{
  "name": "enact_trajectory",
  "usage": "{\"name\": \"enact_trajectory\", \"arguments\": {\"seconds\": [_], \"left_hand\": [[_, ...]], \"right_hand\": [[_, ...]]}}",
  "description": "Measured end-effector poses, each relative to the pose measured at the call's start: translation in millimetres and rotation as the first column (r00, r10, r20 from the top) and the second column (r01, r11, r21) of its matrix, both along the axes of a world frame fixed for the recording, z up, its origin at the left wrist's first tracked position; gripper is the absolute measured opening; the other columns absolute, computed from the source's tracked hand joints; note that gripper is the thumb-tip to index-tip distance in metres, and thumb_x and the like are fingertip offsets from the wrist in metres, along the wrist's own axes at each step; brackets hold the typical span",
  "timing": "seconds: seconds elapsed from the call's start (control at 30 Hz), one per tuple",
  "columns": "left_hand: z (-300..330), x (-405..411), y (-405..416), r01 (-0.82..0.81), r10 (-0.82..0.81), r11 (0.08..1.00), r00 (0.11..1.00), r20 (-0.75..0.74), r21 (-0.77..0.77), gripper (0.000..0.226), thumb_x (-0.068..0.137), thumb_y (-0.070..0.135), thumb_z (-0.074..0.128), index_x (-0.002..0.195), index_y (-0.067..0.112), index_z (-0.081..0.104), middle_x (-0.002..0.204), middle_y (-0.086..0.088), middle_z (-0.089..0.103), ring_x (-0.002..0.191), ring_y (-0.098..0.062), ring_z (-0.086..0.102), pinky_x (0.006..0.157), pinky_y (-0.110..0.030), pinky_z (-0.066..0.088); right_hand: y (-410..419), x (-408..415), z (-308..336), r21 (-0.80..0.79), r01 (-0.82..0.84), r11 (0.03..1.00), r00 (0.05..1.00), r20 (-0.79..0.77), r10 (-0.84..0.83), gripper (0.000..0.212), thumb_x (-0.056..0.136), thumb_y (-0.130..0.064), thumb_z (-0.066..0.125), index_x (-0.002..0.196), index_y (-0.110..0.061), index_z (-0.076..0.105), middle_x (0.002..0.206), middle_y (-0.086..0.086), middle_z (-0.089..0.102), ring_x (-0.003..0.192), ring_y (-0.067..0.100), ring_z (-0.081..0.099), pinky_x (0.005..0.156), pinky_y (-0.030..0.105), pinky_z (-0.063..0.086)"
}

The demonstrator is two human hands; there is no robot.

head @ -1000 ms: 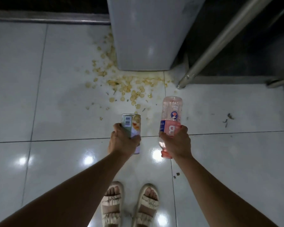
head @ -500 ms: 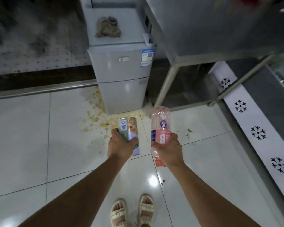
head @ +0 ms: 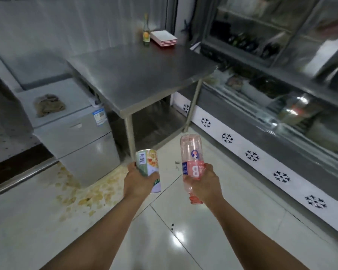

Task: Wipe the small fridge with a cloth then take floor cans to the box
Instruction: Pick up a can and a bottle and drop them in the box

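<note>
Step in hand: the floor items are being carried toward the box; no box is being shown in the head view, so its place cannot be told.
Left hand: the left hand [head: 140, 180] is being kept wrapped round the can [head: 148, 169], with the fingers curled about its lower half and the can tilted, its top leaning away from the person.
Right hand: the right hand [head: 204, 184] is being kept wrapped round the pink bottle [head: 191, 162], which is being held upside down, cap end below the hand and base pointing up and away.
Where the things are: both containers are being held in the air above the tiled floor [head: 183, 240], just in front of the steel desk [head: 141, 75] and to the right of the small fridge [head: 74, 129].
Cloth: the cloth [head: 48, 105] is lying crumpled on top of the fridge, so the wiping is being judged as finished or set aside.
Doing it well: both grips are being best kept firm and the bottle's cap watched, since an inverted bottle may drip if loosely closed.
Hazard: the yellowish spill [head: 82, 195] is spreading over the floor at the foot of the fridge; it is being best stepped around.
Next need: the box is being looked for first, before either grip is loosened.
</note>
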State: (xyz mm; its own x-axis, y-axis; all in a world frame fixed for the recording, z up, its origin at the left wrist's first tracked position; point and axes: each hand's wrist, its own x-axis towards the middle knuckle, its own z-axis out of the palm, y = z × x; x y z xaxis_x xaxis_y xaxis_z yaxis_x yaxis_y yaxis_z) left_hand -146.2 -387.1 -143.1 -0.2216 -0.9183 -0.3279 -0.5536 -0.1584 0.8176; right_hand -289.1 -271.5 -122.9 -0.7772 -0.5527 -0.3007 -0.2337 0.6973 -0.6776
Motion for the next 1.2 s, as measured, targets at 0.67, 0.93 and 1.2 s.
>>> {"name": "enact_trajectory", "arguments": {"seconds": [0.67,0.93,1.2], "left_hand": [[93,-220,366,0.574,-0.574,0.817,0.803,-0.161,-0.048,0.052,0.071,0.029,0.077,0.107,0.024,0.040,0.090,0.004,0.054,0.080,-0.019,0.057,0.078,-0.039,0.056],[106,-300,527,0.798,-0.793,0.600,0.584,-0.175,-0.058,0.053,0.072,0.028,0.078,0.109,0.024,0.040,0.090,0.006,0.052,0.074,-0.009,0.055,0.067,-0.033,0.057],[113,-381,658,0.926,-0.919,0.373,0.360,-0.159,-0.059,0.055,0.070,0.032,0.078,0.111,0.023,0.042,0.100,0.000,0.056,0.087,-0.022,0.061,0.076,-0.040,0.057]], "right_hand": [[421,-131,93,-0.124,0.521,0.845,0.844,-0.073,-0.531,0.061,0.071,-0.040,0.076,0.114,-0.014,0.042,0.103,0.005,0.061,0.086,0.025,0.064,0.076,0.044,0.057],[601,-157,103,-0.113,0.770,0.628,0.621,-0.094,-0.778,0.060,0.072,-0.044,0.076,0.110,-0.014,0.041,0.104,0.006,0.058,0.085,0.023,0.059,0.071,0.034,0.051],[721,-191,113,-0.105,0.905,0.413,0.404,-0.102,-0.909,0.066,0.072,-0.041,0.075,0.120,-0.010,0.042,0.109,0.009,0.060,0.091,0.026,0.060,0.077,0.038,0.053]]}}
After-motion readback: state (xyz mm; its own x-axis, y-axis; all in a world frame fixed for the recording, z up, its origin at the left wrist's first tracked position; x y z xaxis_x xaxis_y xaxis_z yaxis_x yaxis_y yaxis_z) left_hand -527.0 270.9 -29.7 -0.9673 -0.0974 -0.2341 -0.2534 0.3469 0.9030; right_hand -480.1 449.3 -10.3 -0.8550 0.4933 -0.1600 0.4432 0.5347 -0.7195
